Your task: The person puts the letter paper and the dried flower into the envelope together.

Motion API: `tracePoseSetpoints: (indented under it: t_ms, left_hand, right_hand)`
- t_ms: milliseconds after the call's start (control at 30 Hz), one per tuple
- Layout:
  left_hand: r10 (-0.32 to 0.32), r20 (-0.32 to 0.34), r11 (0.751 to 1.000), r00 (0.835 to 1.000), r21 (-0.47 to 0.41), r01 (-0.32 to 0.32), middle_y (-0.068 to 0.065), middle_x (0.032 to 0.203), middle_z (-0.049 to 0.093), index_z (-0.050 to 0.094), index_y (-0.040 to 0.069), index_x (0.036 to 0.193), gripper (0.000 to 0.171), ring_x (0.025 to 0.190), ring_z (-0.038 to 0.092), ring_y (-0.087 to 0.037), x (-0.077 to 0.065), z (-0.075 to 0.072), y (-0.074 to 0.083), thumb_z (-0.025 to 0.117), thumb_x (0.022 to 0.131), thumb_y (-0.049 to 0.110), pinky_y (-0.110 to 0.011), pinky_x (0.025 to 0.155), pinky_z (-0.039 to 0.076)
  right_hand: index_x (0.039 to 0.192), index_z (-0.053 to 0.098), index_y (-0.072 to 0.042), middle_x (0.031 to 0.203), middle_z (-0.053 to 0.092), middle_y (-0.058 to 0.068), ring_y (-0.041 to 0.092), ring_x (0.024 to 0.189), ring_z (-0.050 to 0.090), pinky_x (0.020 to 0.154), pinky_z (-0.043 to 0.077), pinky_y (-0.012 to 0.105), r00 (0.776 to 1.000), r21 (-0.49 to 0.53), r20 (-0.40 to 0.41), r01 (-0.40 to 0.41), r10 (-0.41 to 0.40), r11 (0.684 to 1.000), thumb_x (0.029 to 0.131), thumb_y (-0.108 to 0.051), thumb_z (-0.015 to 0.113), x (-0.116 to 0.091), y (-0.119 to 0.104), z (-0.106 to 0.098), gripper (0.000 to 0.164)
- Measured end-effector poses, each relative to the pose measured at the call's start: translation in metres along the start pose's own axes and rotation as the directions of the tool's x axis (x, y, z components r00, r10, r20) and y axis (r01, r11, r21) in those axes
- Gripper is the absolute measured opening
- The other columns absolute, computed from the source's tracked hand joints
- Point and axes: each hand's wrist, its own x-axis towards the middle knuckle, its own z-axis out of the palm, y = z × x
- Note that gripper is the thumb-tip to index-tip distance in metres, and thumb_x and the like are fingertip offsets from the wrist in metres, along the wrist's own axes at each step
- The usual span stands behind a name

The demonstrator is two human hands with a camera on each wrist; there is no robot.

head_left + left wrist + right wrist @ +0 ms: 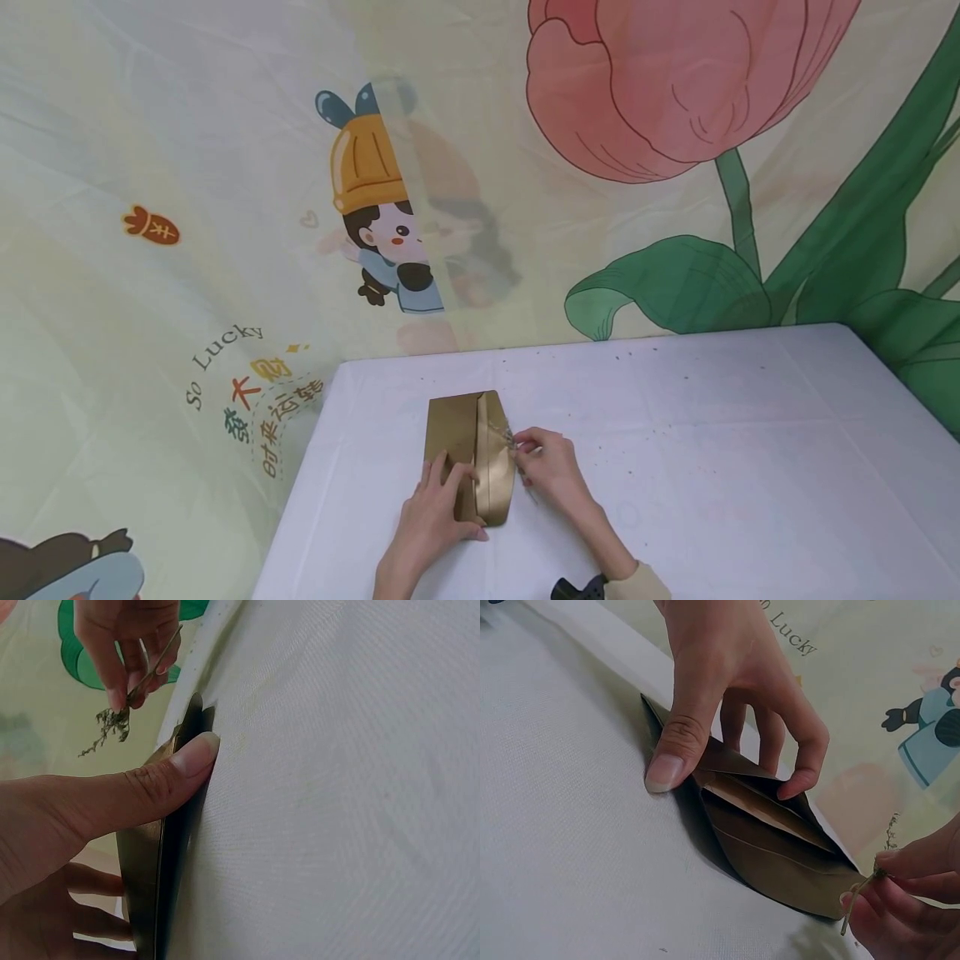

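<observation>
A gold paper envelope [453,421] lies on the white-covered table, its flap folded open to the right. My left hand [429,521] grips it, with the thumb at the near edge and the fingers over its face. In the right wrist view the left index finger sits at the envelope's mouth [780,840], which gapes. A dried plant sprig [112,726], thin-stemmed with small shrivelled leaves, is pinched between the thumb and fingers of my right hand [551,468]. That hand is just right of the flap, with the sprig close to the flap's edge.
Small dark crumbs [617,358] are scattered over the white tablecloth [735,467], mostly toward the back and right. Behind the table hangs a printed cloth [480,250] with a tulip and a cartoon figure.
</observation>
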Motion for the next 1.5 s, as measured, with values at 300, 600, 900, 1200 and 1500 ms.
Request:
tracePoseSetpoints:
  t_ms: [300,600,900,1200,1500]
  left_hand:
    - [-0.001,-0.008,1.0,1.0,0.001,0.001,-0.031,0.157,0.037,0.053,0.033,0.121,0.076,0.139,0.036,-0.065,0.0,0.0,0.0,0.097,0.061,0.044,-0.078,0.079,0.046]
    - [0.01,-0.015,1.0,1.0,0.003,-0.01,-0.031,0.157,0.036,0.052,0.032,0.121,0.076,0.139,0.035,-0.066,-0.001,-0.002,0.001,0.097,0.061,0.044,-0.079,0.079,0.046]
    - [0.005,-0.004,1.0,1.0,0.001,-0.005,-0.032,0.158,0.036,0.053,0.032,0.121,0.076,0.139,0.034,-0.067,-0.002,-0.002,0.002,0.096,0.06,0.044,-0.08,0.079,0.046]
    - [0.002,0.002,1.0,1.0,0.0,-0.002,-0.031,0.158,0.035,0.053,0.032,0.123,0.077,0.139,0.033,-0.067,-0.001,-0.002,0.002,0.097,0.06,0.044,-0.08,0.079,0.045]
    - [-0.006,0.015,1.0,1.0,-0.009,0.006,-0.032,0.159,0.033,0.053,0.031,0.125,0.078,0.139,0.032,-0.068,-0.001,-0.003,0.002,0.096,0.061,0.044,-0.082,0.081,0.044]
  right_hand:
    - [0.105,0.072,0.004,0.08,0.067,0.008,0.009,0.049,0.06,0.047,0.051,0.025,1.0,0.002,0.004,0.013,-0.013,1.0,0.085,0.004,0.072,0.002,0.001,0.003,0.02]
    - [0.105,0.072,0.005,0.08,0.068,0.008,0.009,0.049,0.06,0.046,0.05,0.024,1.0,0.006,0.01,0.019,-0.019,1.0,0.085,0.004,0.072,0.004,0.002,0.006,0.02]
    - [0.107,0.071,0.007,0.08,0.068,0.008,0.012,0.052,0.061,0.047,0.053,0.025,0.999,0.039,0.032,0.014,-0.015,0.999,0.085,0.005,0.072,0.004,0.004,0.009,0.022]
    - [0.107,0.071,0.008,0.08,0.067,0.008,0.011,0.051,0.059,0.047,0.053,0.026,0.999,0.044,0.041,0.021,-0.023,0.999,0.085,0.006,0.072,0.004,0.004,0.012,0.022]
    - [0.106,0.07,0.008,0.081,0.068,0.009,0.011,0.052,0.06,0.048,0.054,0.028,0.999,0.049,0.048,0.001,-0.003,0.999,0.085,0.006,0.072,0.005,0.004,0.015,0.021]
